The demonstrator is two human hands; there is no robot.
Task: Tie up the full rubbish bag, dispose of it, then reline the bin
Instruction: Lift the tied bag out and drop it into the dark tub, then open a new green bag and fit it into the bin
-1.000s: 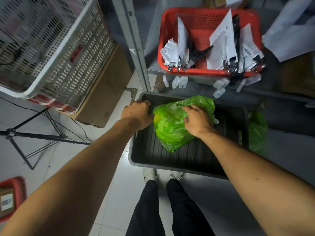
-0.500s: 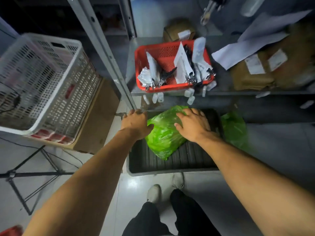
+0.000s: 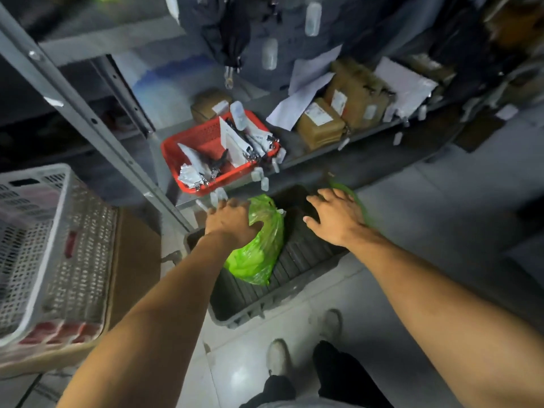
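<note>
A: Where was the green bag?
B: Lying in the dark ribbed tray on the floor, toward its left side, just below the shelf w/ the red basket.
A: And the left hand?
B: On the bag's upper left part, thumb pressed into the plastic. Fingers went over the far side; couldn't tell if they were curled round it, so can't say if that grip had closed.
A: Right hand?
B: Apart from that bag, to its right, over the tray's far right end. Fingers spread, fairly straight, grip wide open, nothing held. Beyond its fingers was a blurred bit of second green plastic; contact w/ it unclear.
A: Anything else nearby?
B: White crate at left, brown parcels on the shelf, person's shoes on the floor tiles below the tray.
</note>
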